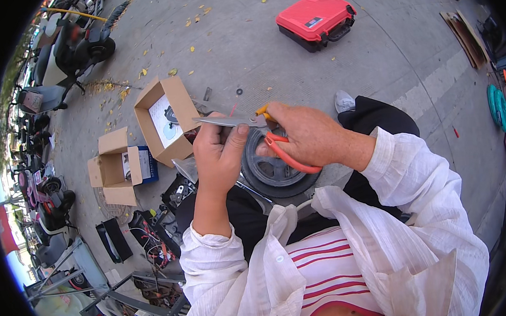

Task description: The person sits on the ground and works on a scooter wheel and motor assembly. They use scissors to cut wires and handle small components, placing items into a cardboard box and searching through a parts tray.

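My right hand (316, 133) is wrapped round the handles of a pair of scissors (291, 158); one handle is orange-red, and a yellow-orange part shows above the knuckles. The grey metal blades point left, across my left hand (217, 151). Its fingers curl behind the blades while the thumb presses near their lower edge. A thin red strip sticks up just above them; what it belongs to is unclear. Below both hands lies a wheel with a dark tyre (290, 186), between my knees and partly covered.
Two opened cardboard boxes (189, 104) (115, 194) stand left of my hands, near loose vehicle parts and wiring (153, 238). A red hard case (316, 17) rests on the concrete ahead. Parked scooters (78, 50) line the left side. Teal coiled hose (497, 107) hangs at the right.
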Available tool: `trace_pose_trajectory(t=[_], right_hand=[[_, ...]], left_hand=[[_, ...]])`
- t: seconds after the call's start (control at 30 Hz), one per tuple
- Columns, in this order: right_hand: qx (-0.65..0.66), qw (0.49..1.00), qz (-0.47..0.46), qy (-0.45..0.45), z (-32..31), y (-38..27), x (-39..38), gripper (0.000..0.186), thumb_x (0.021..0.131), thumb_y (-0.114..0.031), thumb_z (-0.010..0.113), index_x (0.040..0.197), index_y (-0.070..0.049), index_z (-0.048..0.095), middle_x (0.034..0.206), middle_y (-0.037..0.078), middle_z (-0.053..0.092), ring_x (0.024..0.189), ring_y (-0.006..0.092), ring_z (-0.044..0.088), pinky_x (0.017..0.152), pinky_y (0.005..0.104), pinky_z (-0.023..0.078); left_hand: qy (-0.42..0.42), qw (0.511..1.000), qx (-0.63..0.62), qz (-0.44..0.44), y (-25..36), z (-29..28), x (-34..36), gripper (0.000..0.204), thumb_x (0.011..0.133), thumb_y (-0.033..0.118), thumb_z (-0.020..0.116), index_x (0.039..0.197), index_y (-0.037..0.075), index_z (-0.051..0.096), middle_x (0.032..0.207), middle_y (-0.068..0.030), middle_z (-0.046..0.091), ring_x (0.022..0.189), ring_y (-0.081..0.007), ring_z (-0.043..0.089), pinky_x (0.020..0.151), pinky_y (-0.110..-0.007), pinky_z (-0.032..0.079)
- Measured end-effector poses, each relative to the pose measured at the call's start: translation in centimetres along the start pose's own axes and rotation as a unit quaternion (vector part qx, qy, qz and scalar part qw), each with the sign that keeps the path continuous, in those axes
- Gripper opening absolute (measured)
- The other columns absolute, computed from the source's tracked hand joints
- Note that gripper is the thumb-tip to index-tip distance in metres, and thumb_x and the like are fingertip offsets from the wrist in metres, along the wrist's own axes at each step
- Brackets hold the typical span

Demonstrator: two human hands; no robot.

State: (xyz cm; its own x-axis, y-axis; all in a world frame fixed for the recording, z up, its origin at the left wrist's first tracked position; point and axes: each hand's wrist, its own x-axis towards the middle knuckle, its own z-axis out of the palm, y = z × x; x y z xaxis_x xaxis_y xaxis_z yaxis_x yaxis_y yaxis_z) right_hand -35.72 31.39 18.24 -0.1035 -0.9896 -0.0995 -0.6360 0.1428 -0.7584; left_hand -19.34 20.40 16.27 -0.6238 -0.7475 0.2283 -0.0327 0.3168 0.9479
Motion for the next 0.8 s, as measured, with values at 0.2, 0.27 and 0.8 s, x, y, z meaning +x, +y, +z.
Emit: trace_pose_trajectory(t=[0.2, 0.27, 0.8], right_hand=[[0.036, 0.999, -0.004, -0.002, 0.27, 0.29, -0.05, 0.068, 0.08, -0.064, 0.06, 0.095, 0.001, 0.049, 0.078, 0.021, 0.06, 0.072, 0.0382, 0.061, 0.063, 0.0432, 0.047], [0.034, 0.999, -0.005, -0.002, 0.26, 0.29, -0.06, 0.071, 0.079, -0.066, 0.06, 0.092, 0.003, 0.053, 0.078, 0.02, 0.061, 0.07, 0.0348, 0.063, 0.064, 0.041, 0.049], [0.065, 0.998, 0.002, -0.005, 0.37, 0.43, -0.18, 0.072, 0.08, -0.066, 0.059, 0.095, 0.005, 0.052, 0.075, 0.021, 0.061, 0.068, 0.0337, 0.062, 0.063, 0.0408, 0.049]], left_hand=[[0.004, 1.0, -0.003, 0.0, 0.27, 0.2, 0.07, 0.023, 0.087, 0.019, 0.069, 0.084, 0.0, 0.056, 0.064, 0.003, 0.045, 0.06, -0.0063, 0.036, 0.053, -0.023, 0.031], [0.005, 1.0, 0.0, 0.0, 0.22, 0.25, 0.04, 0.023, 0.087, 0.019, 0.069, 0.084, 0.0, 0.057, 0.064, 0.0031, 0.046, 0.06, -0.0063, 0.036, 0.053, -0.022, 0.031], [0.032, 0.999, -0.008, 0.001, -0.15, 0.69, 0.07, 0.024, 0.084, 0.02, 0.073, 0.082, 0.001, 0.059, 0.062, 0.0041, 0.044, 0.06, -0.0061, 0.034, 0.053, -0.022, 0.03]])
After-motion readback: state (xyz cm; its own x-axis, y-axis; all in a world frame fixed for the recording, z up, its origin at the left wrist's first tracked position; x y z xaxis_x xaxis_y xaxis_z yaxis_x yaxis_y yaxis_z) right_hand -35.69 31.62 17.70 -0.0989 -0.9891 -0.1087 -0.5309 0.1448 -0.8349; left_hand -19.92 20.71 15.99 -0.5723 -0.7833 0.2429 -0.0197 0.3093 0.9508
